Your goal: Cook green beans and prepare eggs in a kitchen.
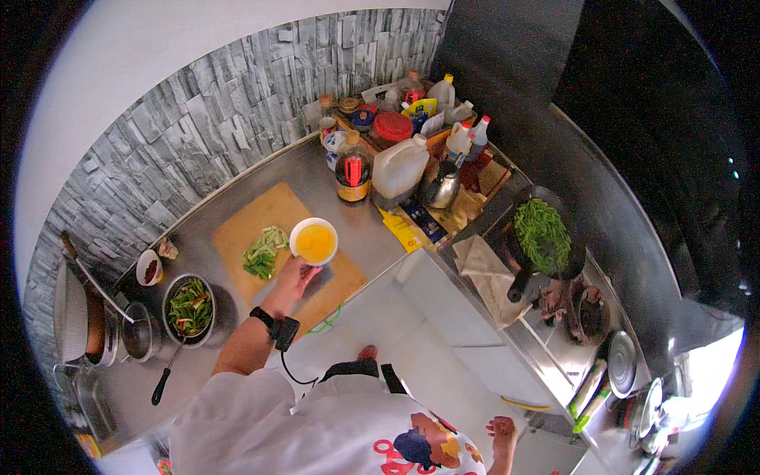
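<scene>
My left hand (295, 279) grips the side of a white bowl (333, 240) holding raw eggs with yellow yolks (314, 242). The bowl is above a wooden cutting board (279, 199). Just left of it on the board lies a pile of chopped green vegetables (264, 252). At the lower right, my right hand (503, 428) hangs beside my body, with nothing visible in it and its fingers loosely curled and apart.
A metal bowl of cooked greens (190, 306) and a small bowl of dried red chillies (149, 268) stand left. A wok of green vegetables (541, 234) sits right. Behind are a large plastic jug (399, 169), a dark sauce bottle (354, 172) and a steel kettle (442, 187).
</scene>
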The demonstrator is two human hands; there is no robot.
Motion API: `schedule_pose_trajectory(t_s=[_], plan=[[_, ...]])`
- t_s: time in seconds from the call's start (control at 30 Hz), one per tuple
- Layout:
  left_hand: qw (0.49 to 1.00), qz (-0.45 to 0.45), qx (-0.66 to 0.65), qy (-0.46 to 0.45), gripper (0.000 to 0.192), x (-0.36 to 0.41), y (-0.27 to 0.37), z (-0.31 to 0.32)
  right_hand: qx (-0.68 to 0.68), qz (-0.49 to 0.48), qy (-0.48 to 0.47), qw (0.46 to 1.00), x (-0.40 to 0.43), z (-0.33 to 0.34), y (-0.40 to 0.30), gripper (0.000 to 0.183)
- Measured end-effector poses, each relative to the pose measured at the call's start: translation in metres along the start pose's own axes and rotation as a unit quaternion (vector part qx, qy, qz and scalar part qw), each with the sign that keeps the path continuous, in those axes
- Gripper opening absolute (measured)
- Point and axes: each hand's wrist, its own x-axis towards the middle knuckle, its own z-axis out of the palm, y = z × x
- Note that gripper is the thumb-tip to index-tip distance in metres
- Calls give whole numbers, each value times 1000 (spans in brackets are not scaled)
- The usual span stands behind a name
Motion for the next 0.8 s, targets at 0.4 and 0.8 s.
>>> schedule_pose_trajectory(t_s=[0.4, 0.8], plan=[[998, 36, -40, 41, 34, 60, -3, -36, -59, -78, -51, 994, 58, -3, -91, 12], [796, 97, 592, -77, 13, -21, -58, -42, -309, -337, 298, 838, 87, -32, -241, 17]])
